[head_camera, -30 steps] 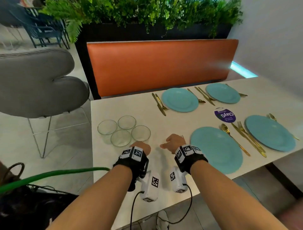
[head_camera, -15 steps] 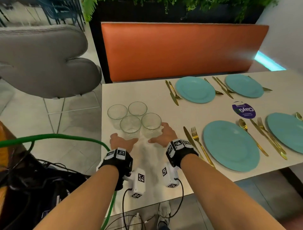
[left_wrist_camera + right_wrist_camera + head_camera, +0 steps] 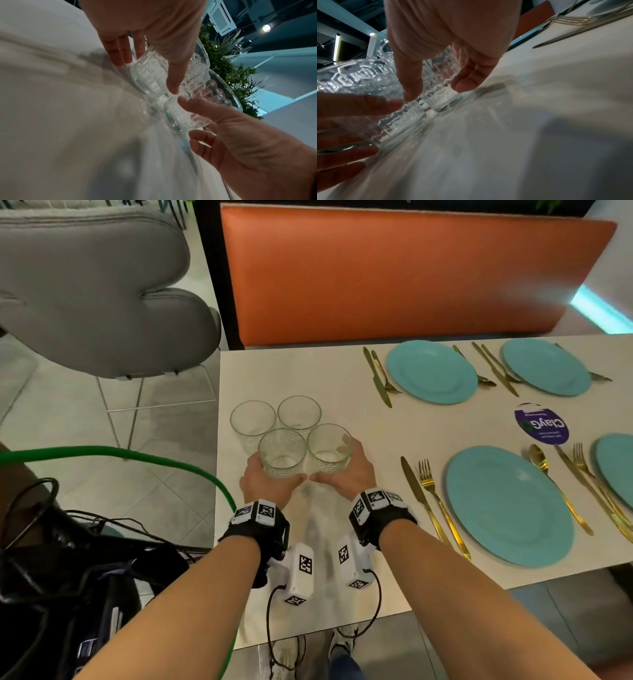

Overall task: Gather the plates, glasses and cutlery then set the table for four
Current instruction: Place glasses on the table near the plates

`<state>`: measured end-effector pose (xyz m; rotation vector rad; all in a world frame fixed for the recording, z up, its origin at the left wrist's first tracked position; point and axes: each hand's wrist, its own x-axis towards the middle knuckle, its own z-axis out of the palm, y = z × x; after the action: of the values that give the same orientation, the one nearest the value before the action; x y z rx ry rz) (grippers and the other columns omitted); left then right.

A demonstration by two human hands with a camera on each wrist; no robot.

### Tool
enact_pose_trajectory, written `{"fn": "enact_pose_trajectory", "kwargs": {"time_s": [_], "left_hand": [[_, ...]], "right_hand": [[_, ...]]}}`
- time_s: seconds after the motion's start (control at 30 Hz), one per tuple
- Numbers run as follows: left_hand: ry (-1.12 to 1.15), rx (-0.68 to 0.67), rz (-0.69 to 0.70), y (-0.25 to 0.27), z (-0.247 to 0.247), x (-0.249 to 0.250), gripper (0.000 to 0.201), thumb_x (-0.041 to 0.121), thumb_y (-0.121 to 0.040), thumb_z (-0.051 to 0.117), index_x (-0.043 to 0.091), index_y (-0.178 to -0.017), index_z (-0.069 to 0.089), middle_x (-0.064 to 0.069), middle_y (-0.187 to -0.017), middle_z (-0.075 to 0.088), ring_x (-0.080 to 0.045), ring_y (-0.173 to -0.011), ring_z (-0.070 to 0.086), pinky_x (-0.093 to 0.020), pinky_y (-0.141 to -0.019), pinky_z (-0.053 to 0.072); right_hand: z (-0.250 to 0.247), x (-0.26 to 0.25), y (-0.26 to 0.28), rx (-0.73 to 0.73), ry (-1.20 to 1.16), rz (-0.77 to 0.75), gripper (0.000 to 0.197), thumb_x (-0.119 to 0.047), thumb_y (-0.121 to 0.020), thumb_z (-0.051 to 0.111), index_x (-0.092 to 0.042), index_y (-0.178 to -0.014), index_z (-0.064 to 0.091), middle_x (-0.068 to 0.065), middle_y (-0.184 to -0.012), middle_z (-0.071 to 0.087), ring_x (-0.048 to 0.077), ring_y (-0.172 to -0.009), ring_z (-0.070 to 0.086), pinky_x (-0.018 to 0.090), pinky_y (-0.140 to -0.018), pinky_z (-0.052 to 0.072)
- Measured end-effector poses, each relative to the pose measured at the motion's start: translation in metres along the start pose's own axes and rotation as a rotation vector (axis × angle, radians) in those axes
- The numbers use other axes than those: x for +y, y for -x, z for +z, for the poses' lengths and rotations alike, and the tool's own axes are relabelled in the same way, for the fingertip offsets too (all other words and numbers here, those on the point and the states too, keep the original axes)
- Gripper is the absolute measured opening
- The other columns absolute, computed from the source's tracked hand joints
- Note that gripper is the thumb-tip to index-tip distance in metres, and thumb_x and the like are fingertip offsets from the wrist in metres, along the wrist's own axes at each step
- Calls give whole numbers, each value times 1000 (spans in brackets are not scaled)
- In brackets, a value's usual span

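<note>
Four clear patterned glasses stand clustered at the table's left end. My left hand (image 3: 265,479) wraps the near-left glass (image 3: 282,453), thumb on one side and fingers on the other, as the left wrist view shows at the left hand (image 3: 146,73). My right hand (image 3: 349,474) holds the near-right glass (image 3: 329,446) the same way; the right wrist view shows the right hand (image 3: 437,89) round it. Both glasses stand on the table. The two far glasses (image 3: 252,419) (image 3: 299,411) are untouched. Turquoise plates (image 3: 432,371) (image 3: 546,366) (image 3: 508,505) with gold cutlery (image 3: 428,501) lie to the right.
A round purple sticker (image 3: 541,424) sits between the plates. An orange bench back (image 3: 394,278) runs behind the white table (image 3: 308,371). A grey chair (image 3: 96,296) stands at the left end. A green hose (image 3: 137,455) and black cables lie left of me.
Both hands moved forward from near the table's front edge to the two near glasses and closed round them. The head view swung down and left.
</note>
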<state>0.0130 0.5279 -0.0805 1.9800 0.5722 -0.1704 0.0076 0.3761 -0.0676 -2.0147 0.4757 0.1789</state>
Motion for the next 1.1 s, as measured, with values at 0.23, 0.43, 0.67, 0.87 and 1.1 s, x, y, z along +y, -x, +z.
{"fn": "enact_pose_trajectory", "kwargs": {"time_s": [0.23,0.43,0.67,0.87,1.1], "left_hand": [[-135,-24,57,-3,0,-1,83,33,-65,81,19,-136,40,-10,-132,48,-30,-128,42,-35,-102,37],[-126,-81,69,6,-2,0,78,30,-65,81,20,-132,42,-10,-131,50,-29,-127,42,-35,-100,39],[-91,-196,138,28,14,42,74,29,-66,79,19,-129,42,-12,-127,56,-28,-117,54,-23,-78,36],[-64,-263,228,50,56,110,75,29,-67,79,15,-131,42,-13,-128,56,-30,-120,52,-30,-92,43],[-111,-381,326,69,138,181,77,30,-70,78,14,-134,38,-9,-132,55,-28,-122,52,-26,-93,42]], "right_hand": [[5,4,-6,50,83,-61,85,-22,-62,87,-16,-134,42,3,-131,54,20,-121,52,20,-95,38],[-12,4,2,91,172,-56,79,-26,-62,84,-15,-130,45,3,-125,57,22,-116,55,21,-89,41],[-76,-10,13,192,197,-14,78,-29,-64,83,-17,-130,45,4,-126,57,22,-116,55,18,-83,39],[-155,-17,11,375,132,34,74,-27,-67,82,-14,-130,46,7,-129,56,24,-120,52,19,-84,39],[-262,16,-13,505,113,142,76,-30,-69,80,-14,-133,43,9,-133,53,24,-122,50,23,-89,39]]}}
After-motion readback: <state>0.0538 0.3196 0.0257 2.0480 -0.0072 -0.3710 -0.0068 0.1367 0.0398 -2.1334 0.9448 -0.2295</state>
